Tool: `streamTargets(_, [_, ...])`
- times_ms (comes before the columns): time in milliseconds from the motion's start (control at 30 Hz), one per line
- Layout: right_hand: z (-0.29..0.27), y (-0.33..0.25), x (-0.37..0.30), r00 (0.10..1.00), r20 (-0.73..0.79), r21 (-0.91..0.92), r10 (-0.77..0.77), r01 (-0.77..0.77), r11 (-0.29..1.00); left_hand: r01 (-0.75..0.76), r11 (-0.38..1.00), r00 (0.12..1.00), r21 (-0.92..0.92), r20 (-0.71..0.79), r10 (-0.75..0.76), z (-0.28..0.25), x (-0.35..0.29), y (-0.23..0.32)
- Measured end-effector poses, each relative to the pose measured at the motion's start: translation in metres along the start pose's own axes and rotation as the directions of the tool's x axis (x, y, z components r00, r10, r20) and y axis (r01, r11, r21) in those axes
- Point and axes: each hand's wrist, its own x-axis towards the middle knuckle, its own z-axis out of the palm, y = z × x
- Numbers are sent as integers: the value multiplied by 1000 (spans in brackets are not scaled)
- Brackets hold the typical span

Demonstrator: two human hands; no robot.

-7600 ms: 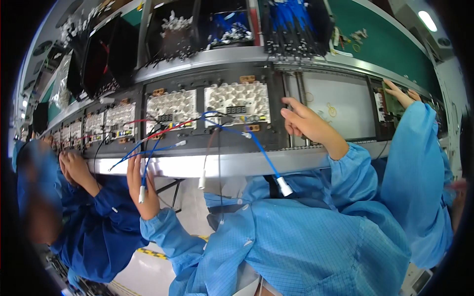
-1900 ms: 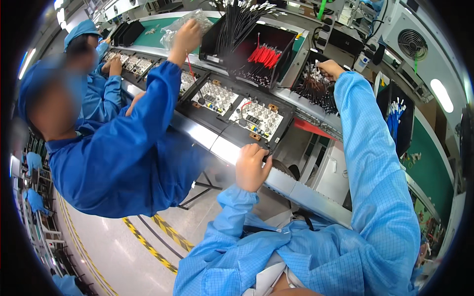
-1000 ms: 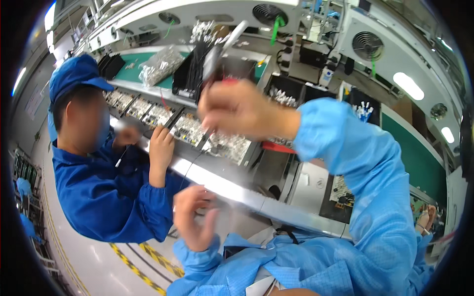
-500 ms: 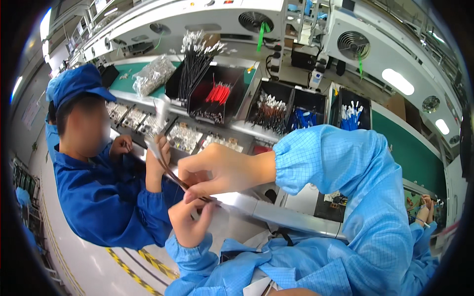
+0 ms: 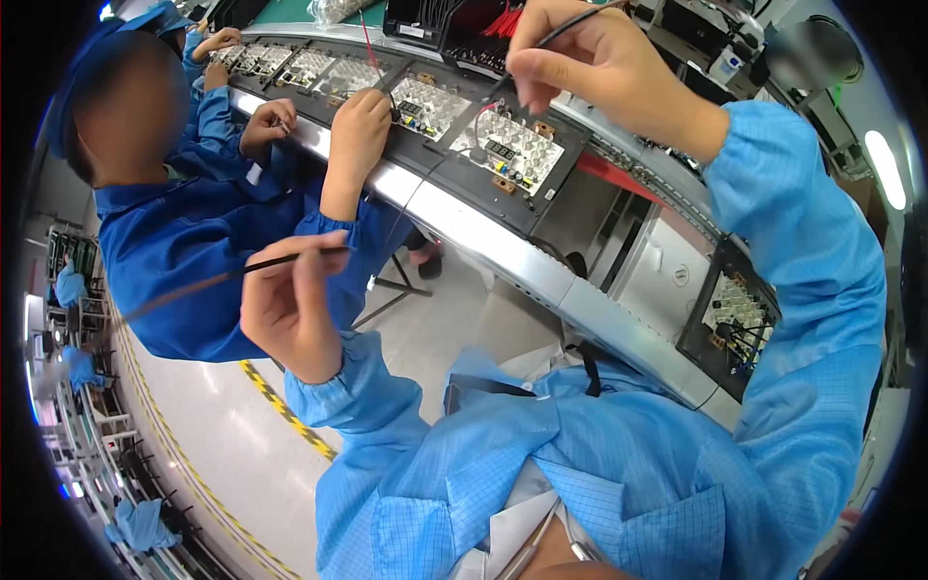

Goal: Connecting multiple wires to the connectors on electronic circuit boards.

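My left hand [image 5: 298,314] is closed in a pinch on a thin dark wire [image 5: 217,280], its ends sticking out on both sides and the left one blurred. Up at the top, my right hand [image 5: 599,72] grips a thin black wire [image 5: 572,23] slanting down to the left. Below that hand lies a circuit board [image 5: 522,159] with a small digit display, pale round parts and a red wire on it. A second, similar board [image 5: 425,108] sits to its left. Both boards rest in black trays [image 5: 507,205] on the line.
A co-worker in blue [image 5: 217,261] stands at the left, one hand [image 5: 360,130] by the boards. The line's metal rail [image 5: 464,227] runs diagonally between us. Bins of black wires [image 5: 425,14] and red wires [image 5: 503,19] stand behind. Another tray with a board [image 5: 739,309] is at right.
My hands were together on brown wires; now they are apart, the right raised over the boards, the left lower left. The view has tilted down, bringing more of the line into sight.
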Motion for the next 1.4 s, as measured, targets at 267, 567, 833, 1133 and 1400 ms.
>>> streamTargets(267, [8,70,-24,940,173,-605,296,-136,785,113,993,970,33,212,-117,42,31,-41])
streamTargets(567, [34,106,-51,983,161,-641,90,34,767,86,986,916,146,377,-135,83,18,-63])
streamTargets(833, [33,102,-57,958,171,-684,230,-53,728,-100,955,900,278,434,-32,58,-1,-38])
streamTargets(1133, [36,105,-58,964,194,-655,182,-11,756,85,986,935,146,330,-130,1,-30,-26])
streamTargets(1400, [35,97,-54,957,187,-677,221,-37,735,163,971,985,178,27,-170,-45,-14,-14])
